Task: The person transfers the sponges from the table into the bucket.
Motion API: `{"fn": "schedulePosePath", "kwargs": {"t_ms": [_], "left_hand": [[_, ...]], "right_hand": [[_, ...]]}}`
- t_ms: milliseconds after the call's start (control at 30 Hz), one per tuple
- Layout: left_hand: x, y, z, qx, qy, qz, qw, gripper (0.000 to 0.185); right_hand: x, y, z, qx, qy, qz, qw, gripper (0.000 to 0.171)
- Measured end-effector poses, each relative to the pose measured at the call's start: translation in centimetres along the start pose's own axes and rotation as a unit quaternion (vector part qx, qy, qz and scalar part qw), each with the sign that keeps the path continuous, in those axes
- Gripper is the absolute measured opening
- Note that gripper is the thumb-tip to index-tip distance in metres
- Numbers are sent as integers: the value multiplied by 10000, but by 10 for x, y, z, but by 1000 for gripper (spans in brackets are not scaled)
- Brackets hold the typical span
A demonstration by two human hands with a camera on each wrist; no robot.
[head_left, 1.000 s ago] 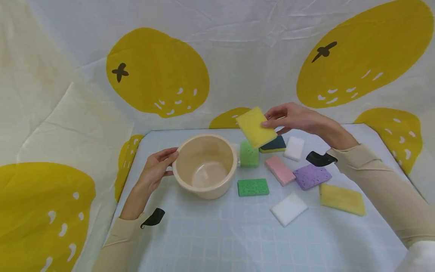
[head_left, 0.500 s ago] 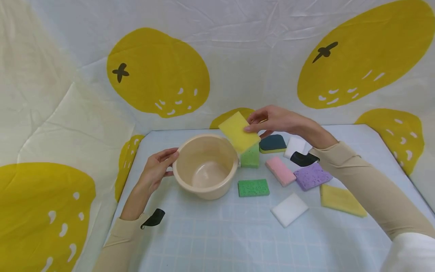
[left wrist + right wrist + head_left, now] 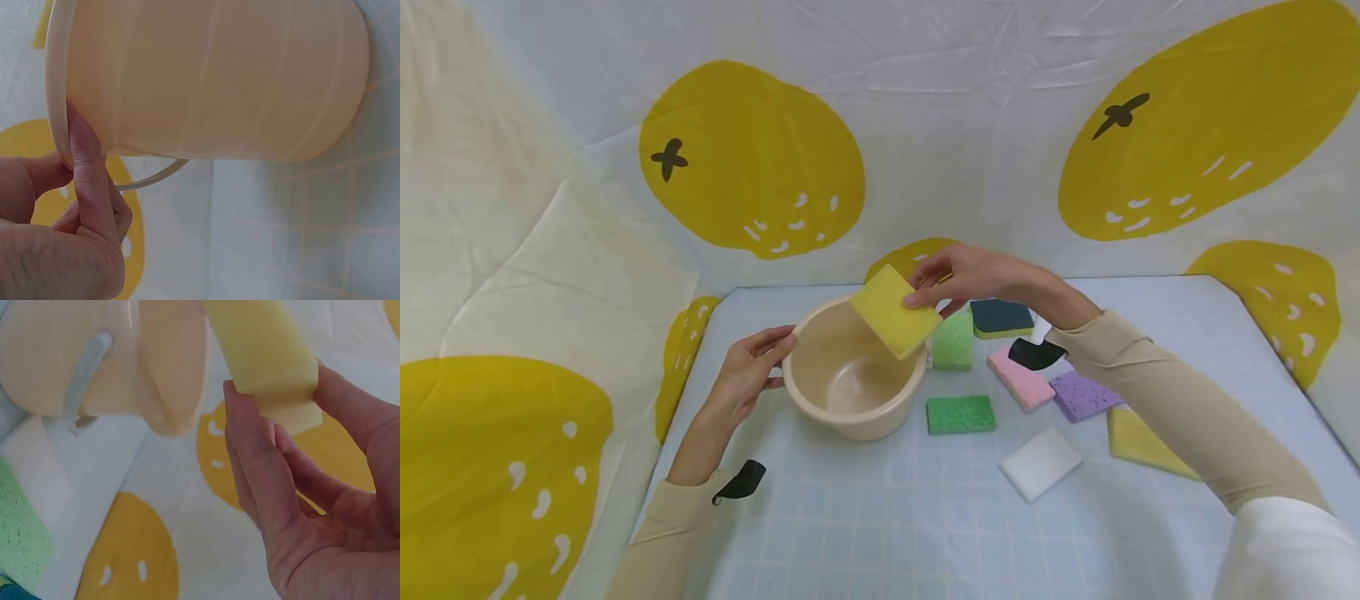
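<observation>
A beige plastic bucket (image 3: 820, 396) stands on the light blue checked table. My left hand (image 3: 752, 367) grips its left rim, thumb on the rim (image 3: 84, 156) and fingers curled against the outside wall (image 3: 212, 75). My right hand (image 3: 958, 275) pinches a yellow sponge (image 3: 893, 312) between thumb and fingers and holds it tilted over the bucket's right rim. In the right wrist view the yellow sponge (image 3: 265, 359) sits between my fingers, with the bucket (image 3: 100, 356) beside it.
Loose sponges lie right of the bucket: light green (image 3: 952, 340), green (image 3: 961, 414), dark blue on yellow (image 3: 1002, 317), pink (image 3: 1019, 379), purple (image 3: 1081, 394), white (image 3: 1040, 463), yellow (image 3: 1138, 442). A lemon-print cloth (image 3: 752, 167) hangs behind and at both sides.
My right hand has carried the yellow sponge leftward and down, from above the loose sponges to over the bucket's right rim. The left hand and bucket have stayed put.
</observation>
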State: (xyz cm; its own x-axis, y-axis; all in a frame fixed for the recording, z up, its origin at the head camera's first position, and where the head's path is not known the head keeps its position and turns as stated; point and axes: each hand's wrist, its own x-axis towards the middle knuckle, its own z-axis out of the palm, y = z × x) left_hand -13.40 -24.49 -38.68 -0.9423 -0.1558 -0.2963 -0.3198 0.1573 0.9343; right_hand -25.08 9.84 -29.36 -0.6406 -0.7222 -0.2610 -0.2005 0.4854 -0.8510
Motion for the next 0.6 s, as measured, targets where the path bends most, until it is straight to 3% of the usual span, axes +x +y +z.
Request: {"fn": "schedulePosePath", "kwargs": {"t_ms": [267, 600], "left_hand": [[1, -2, 0, 13, -8, 12, 10000, 51], [1, -2, -1, 18, 37, 0, 10000, 51]], "right_hand": [[16, -5, 17, -205, -190, 124, 9995, 43], [30, -13, 40, -411, -530, 96, 9977, 34]]}}
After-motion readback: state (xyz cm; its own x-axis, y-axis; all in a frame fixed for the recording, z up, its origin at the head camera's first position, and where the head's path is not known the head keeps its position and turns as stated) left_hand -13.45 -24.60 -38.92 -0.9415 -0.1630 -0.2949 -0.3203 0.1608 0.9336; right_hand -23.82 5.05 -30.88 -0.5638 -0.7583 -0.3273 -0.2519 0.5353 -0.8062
